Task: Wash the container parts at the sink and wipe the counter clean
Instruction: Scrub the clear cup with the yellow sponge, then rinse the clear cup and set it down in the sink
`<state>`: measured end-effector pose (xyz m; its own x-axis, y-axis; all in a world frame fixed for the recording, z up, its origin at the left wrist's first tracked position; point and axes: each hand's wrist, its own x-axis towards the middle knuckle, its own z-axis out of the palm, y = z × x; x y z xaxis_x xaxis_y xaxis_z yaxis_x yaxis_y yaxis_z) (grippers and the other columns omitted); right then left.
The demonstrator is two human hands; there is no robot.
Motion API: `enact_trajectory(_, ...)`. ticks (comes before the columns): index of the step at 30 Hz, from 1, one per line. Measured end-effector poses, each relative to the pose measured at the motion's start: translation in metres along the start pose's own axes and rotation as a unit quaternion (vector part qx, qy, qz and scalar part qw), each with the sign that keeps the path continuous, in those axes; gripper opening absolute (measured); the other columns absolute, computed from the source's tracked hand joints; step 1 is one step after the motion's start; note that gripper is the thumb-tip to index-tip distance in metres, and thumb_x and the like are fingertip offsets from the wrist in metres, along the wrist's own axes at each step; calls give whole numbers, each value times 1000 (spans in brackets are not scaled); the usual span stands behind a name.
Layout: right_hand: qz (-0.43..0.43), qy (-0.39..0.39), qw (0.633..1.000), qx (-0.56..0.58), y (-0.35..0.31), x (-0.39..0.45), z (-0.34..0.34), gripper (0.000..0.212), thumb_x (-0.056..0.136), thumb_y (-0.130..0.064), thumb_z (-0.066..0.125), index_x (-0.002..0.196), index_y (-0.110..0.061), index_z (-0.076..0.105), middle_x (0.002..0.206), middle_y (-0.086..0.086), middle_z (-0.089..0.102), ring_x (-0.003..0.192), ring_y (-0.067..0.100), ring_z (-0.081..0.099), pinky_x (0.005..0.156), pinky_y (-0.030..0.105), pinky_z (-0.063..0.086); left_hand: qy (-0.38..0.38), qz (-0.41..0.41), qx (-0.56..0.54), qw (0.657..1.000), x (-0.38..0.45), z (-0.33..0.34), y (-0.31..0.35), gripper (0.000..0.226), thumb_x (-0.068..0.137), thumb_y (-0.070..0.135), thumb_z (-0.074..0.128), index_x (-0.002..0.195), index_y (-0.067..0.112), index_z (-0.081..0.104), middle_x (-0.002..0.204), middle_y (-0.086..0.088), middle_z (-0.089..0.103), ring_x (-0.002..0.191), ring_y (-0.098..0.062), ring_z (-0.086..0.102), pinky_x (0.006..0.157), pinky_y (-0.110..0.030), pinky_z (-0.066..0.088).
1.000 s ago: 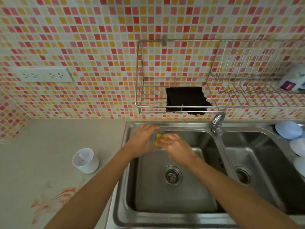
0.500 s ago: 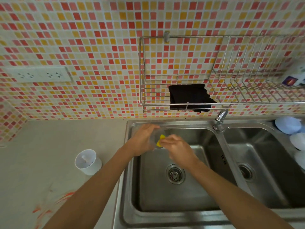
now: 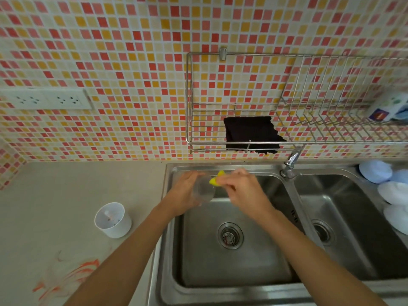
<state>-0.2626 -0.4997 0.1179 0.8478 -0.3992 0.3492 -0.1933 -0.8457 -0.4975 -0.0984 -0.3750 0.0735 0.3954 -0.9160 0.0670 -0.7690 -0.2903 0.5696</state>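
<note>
Over the back of the left sink basin, my left hand holds a clear plastic container part, its open side turned to the right. My right hand pinches a yellow sponge just outside the part's upper rim. A white cup-shaped container part stands upright on the beige counter, left of the sink. An orange smear stains the counter near its front edge.
A chrome faucet stands between the two basins. A wire wall rack above holds a black cloth and a bottle. Pale blue and white lids lie at the right basin's edge. A wall socket sits at left.
The sponge has come out of the clear part and now sits above its rim. The view has shifted slightly left and down.
</note>
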Motion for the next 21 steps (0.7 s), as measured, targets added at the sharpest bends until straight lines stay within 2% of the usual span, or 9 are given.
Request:
enact_trajectory(4, -37, 211, 977, 7, -37, 37, -48, 26, 83, -3, 70, 107, -11, 72, 102, -2, 73, 93, 10, 57, 80, 18, 48, 8, 10, 12, 1000, -1, -1, 11, 82, 67, 24, 84, 138, 27, 41, 141, 4, 46, 131, -16, 40, 107, -35, 41)
enact_trajectory(6, -30, 258, 966, 8, -45, 61, -54, 24, 86, -7, 68, 109, -11, 72, 105, -2, 72, 96, 12, 59, 84, 20, 48, 17, 7, 16, 1000, -1, -1, 16, 81, 68, 26, 83, 137, 28, 41, 141, 5, 46, 132, -16, 39, 108, -36, 40)
enact_trajectory(8, -14, 252, 967, -3, -42, 87, -51, 22, 88, -10, 66, 109, -11, 72, 105, 1, 73, 96, 15, 62, 87, 27, 51, 13, 2, 16, 1000, -1, -2, 19, 81, 69, 27, 82, 137, 28, 40, 141, 6, 45, 133, -15, 37, 109, -35, 38)
enact_trajectory(10, 18, 219, 975, -11, -35, 109, -45, 18, 89, -13, 66, 105, -11, 73, 95, 3, 74, 85, 15, 65, 82, 33, 56, 6, -1, 13, 1000, -2, -3, 23, 81, 69, 26, 82, 138, 28, 39, 142, 6, 44, 133, -14, 34, 109, -33, 37)
enact_trajectory(14, 107, 139, 984, -29, -25, 139, -30, 5, 88, -18, 67, 88, -12, 67, 85, 2, 66, 73, 15, 61, 69, 32, 55, 10, -10, 2, 1000, -5, -6, 28, 84, 68, 26, 83, 139, 28, 38, 142, 5, 44, 132, -14, 35, 109, -32, 37)
enact_trajectory(16, 138, 118, 983, -29, -23, 146, -24, 13, 87, -22, 69, 81, -13, 62, 81, 1, 62, 70, 14, 60, 64, 31, 53, 19, -16, -1, 1000, -6, -9, 29, 83, 68, 25, 83, 139, 27, 40, 140, 5, 46, 131, -14, 37, 106, -25, 34)
enact_trajectory(18, 169, 90, 981, -16, -18, 150, -22, 23, 88, -24, 68, 68, -15, 61, 67, -1, 60, 59, 11, 57, 58, 29, 48, 27, -22, -10, 999, -5, -10, 31, 82, 68, 24, 83, 138, 26, 40, 141, 5, 46, 131, -14, 38, 103, -20, 29)
enact_trajectory(21, 169, 55, 984, -4, -13, 148, -25, 44, 92, -29, 62, 51, -20, 52, 51, -4, 52, 47, 8, 49, 55, 25, 40, 31, -41, -17, 999, -4, -11, 37, 82, 69, 21, 83, 139, 26, 39, 141, 5, 45, 132, -14, 37, 105, -23, 29)
